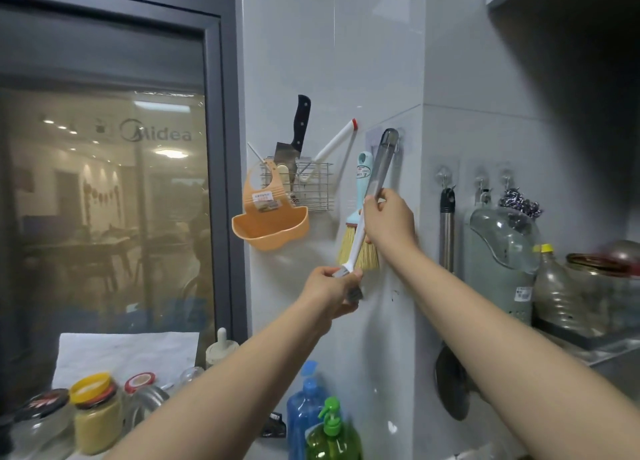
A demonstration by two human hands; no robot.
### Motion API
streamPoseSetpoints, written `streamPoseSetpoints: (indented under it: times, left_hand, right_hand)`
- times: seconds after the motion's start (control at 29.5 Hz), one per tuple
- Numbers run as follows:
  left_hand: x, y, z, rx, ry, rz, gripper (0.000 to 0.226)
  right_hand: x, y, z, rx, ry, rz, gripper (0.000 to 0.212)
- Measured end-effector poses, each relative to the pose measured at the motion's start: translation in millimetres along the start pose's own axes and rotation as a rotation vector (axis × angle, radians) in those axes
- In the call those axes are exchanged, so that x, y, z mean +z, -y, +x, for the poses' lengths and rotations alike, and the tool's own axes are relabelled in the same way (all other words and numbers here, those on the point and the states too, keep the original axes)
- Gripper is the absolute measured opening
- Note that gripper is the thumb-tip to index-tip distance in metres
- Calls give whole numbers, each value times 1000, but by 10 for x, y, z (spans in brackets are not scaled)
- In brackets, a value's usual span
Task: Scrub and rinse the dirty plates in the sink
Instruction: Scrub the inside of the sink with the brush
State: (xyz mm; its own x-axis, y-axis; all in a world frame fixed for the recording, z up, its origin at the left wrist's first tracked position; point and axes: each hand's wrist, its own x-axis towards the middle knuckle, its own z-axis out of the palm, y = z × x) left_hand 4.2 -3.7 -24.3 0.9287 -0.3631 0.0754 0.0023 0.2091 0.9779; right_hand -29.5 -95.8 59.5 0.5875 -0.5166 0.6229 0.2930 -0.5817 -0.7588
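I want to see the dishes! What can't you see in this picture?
Head view:
- Sink and plates: out of frame, below the bottom edge.
- Brush head: hidden inside the left hand.
- Brush handle middle: covered by the right hand.
- Ladle bowl: partly behind the right forearm.
- Pot, far right: blurred.

At the lower left of the frame my counter (266,454) carries jars (97,414), a blue bottle (304,411) and a green pump bottle (332,439) standing close together.

Both hands, left (330,291) and right (389,219), hold a hanging brush (372,191).
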Motion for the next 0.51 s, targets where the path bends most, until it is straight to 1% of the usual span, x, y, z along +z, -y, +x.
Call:
streamPoseSetpoints:
  times: [0.14,0.27,0.34,0.44,0.48,0.51]
  left_hand:
    - [-16,146,46,-27,3,28,41]
    - [38,199,23,-64,25,-25,40]
    - [68,210,14,-61,27,-28,41]
    - [104,231,3,-44,18,-36,43]
    - [119,263,-15,-45,17,-49,42]
    - [118,261,-19,-30,19,-66,41]
  right_hand:
    - [15,-129,-53,29,-3,-47,26]
    - [26,-205,-63,27,-34,-98,26]
    - [25,-220,-81,18,-53,-104,24]
    - [46,-244,-159,-15,-51,-84,13]
    - [39,-280,-208,-19,-44,-85,13]
    - [37,-271,-244,-28,-38,-87,18]
